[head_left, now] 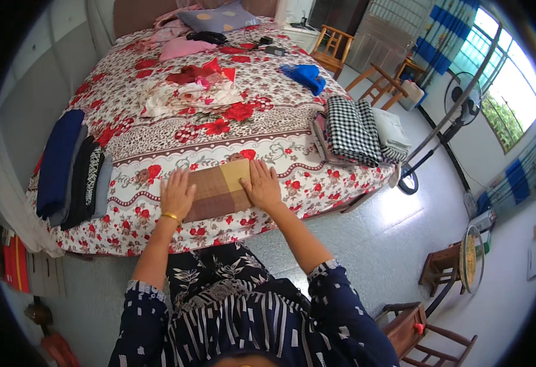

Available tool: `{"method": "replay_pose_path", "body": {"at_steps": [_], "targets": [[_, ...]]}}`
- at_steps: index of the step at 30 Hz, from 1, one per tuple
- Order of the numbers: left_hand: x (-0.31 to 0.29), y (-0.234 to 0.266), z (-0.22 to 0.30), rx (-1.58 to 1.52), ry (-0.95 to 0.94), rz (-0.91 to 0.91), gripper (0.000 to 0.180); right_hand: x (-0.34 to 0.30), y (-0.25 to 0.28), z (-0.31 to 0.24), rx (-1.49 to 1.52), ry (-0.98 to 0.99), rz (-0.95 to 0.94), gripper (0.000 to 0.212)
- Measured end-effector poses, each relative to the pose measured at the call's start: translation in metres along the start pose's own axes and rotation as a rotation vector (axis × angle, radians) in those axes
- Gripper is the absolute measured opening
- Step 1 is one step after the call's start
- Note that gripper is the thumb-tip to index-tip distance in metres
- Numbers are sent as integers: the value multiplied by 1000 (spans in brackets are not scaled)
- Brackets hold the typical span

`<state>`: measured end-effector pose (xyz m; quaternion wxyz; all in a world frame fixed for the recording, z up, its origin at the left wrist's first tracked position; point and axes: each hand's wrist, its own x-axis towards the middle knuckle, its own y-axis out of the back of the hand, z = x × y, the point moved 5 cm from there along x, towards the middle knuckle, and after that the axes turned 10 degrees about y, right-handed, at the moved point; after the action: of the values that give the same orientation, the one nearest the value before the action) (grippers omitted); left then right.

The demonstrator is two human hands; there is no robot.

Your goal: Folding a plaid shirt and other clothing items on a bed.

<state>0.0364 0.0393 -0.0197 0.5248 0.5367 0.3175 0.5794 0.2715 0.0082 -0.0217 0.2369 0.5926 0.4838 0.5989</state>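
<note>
A folded cloth (218,191) in brown and mustard checks lies flat near the front edge of the bed. My left hand (177,194) rests flat at its left end, fingers stretched out, a gold bangle on the wrist. At the other end my right hand (263,185) lies on the mustard part and the cloth's edge, thumb spread from the fingers. Neither hand grips the cloth. Beneath it is a bedspread (121,211) printed with red flowers.
Folded dark clothes (63,171) lie along the bed's left edge. Black-and-white checked fabric (352,131) is stacked at the right. Farther back are a crumpled floral cloth (185,98), a blue bag (306,78) and a pillow (219,17). A standing fan (462,101) is beyond the right side.
</note>
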Motion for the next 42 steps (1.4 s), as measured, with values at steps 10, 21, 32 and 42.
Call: {"method": "replay_pose_path", "body": {"at_steps": [10, 21, 32, 42], "targets": [[15, -1, -89, -81, 405, 0, 49, 69, -2, -9, 80, 365, -172, 62], [2, 0, -117, -47, 326, 164, 44, 103, -19, -51, 15, 281, -962, 50], [5, 17, -77, 23, 384, 125, 44, 42, 85, -2, 553, -21, -657, 38], [17, -36, 151, -196, -305, -107, 47, -2, 197, 68, 1172, -404, -429, 29]]}}
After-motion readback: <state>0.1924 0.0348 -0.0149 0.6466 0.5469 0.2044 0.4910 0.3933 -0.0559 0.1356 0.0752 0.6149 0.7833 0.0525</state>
